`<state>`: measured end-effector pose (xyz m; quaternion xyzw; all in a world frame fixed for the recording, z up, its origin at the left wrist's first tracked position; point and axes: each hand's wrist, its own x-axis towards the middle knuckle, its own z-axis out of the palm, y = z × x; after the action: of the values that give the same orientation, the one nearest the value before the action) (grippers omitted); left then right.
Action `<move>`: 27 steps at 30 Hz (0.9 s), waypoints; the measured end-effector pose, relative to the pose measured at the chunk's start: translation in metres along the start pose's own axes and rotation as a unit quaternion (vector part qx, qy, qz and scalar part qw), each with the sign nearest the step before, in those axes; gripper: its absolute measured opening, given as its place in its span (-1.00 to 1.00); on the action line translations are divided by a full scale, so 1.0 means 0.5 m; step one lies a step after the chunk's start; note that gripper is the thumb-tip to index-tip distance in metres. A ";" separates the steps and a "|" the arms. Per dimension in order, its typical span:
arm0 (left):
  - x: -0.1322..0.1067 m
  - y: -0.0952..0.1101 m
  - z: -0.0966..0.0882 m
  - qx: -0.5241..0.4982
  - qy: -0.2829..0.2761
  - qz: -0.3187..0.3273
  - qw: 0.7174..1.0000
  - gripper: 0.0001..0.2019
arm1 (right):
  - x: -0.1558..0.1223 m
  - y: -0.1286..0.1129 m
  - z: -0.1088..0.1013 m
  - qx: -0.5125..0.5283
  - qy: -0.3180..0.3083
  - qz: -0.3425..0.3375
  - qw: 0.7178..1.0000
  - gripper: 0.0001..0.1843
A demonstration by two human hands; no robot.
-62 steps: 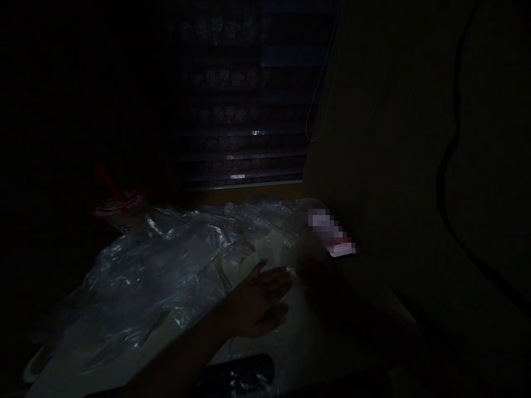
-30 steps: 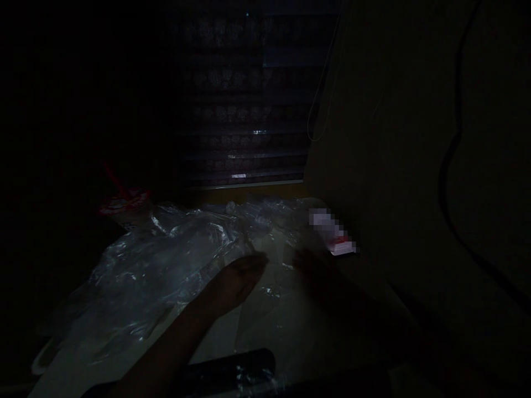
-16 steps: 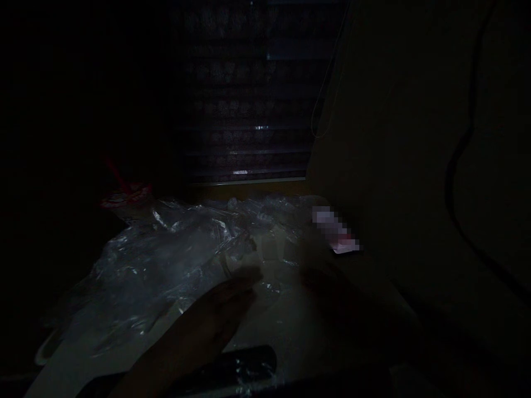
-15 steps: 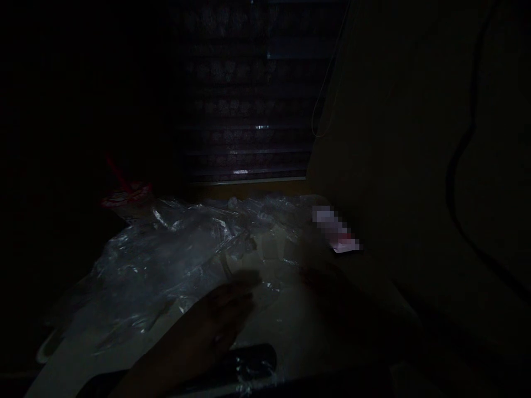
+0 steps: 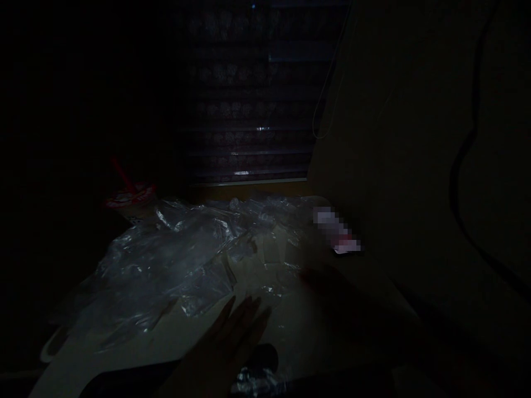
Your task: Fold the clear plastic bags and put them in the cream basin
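Observation:
My left hand (image 5: pixel 234 342) lies low in the middle of the picture, fingers stretched forward and slightly apart, with nothing in it. It is over the pale tabletop (image 5: pixel 265 309), beside a dark rounded object (image 5: pixel 265 356) that it partly covers. Just beyond its fingertips spreads a heap of crumpled clear plastic bags (image 5: pixel 174 260). My right hand (image 5: pixel 326 290) is a dark, blurred shape at the right of the table; its fingers cannot be made out. Near it, small clear plastic pieces (image 5: pixel 274 249) lie on the table.
A cup with a red straw and lid (image 5: pixel 130 196) stands at the back left. A blurred, lit phone-like screen (image 5: pixel 336 229) rests at the back right. Behind are a window blind (image 5: pixel 249 110) and a hanging cord (image 5: pixel 317 121). A dark cable (image 5: pixel 454 182) runs down the right wall.
My left hand has drawn back toward me and its fingers have straightened out. My right hand stays in about the same place in the dark.

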<state>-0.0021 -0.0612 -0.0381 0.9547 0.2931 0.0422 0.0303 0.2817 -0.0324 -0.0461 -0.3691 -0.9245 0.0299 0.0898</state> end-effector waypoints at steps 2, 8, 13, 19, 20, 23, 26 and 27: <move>-0.006 0.002 0.010 0.021 0.001 -0.002 1.000 -0.35 | -0.002 -0.001 -0.007 0.003 -0.002 -0.004 1.000 -0.65; -0.014 -0.005 0.030 0.029 0.059 0.035 0.997 -0.51 | -0.007 -0.007 -0.017 0.011 -0.009 -0.014 1.000 -0.71; -0.001 -0.007 0.018 -0.010 0.146 0.014 0.989 -0.64 | -0.014 -0.007 -0.018 0.019 -0.017 -0.018 1.000 -0.70; 0.004 0.005 -0.016 -0.094 0.193 -0.005 0.977 -0.66 | -0.026 -0.013 -0.008 0.020 -0.020 -0.015 0.999 -0.71; 0.003 0.009 -0.022 -0.108 0.191 -0.024 0.975 -0.66 | -0.028 -0.014 -0.006 0.020 -0.019 -0.014 0.999 -0.70; 0.005 0.016 -0.036 -0.145 0.205 -0.058 0.966 -0.65 | -0.032 -0.018 -0.002 0.022 -0.018 -0.012 1.000 -0.69; 0.014 0.015 -0.042 -0.180 0.222 -0.078 0.955 -0.61 | -0.033 -0.019 0.002 0.028 -0.015 -0.010 0.999 -0.67; 0.017 0.013 -0.042 -0.191 0.219 -0.082 0.953 -0.59 | -0.032 -0.018 0.003 0.030 -0.014 -0.009 0.999 -0.67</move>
<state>0.0065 -0.0611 -0.0161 0.8709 0.3566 0.3028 0.1507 0.2867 -0.0502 -0.0490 -0.3572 -0.9278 0.0622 0.0878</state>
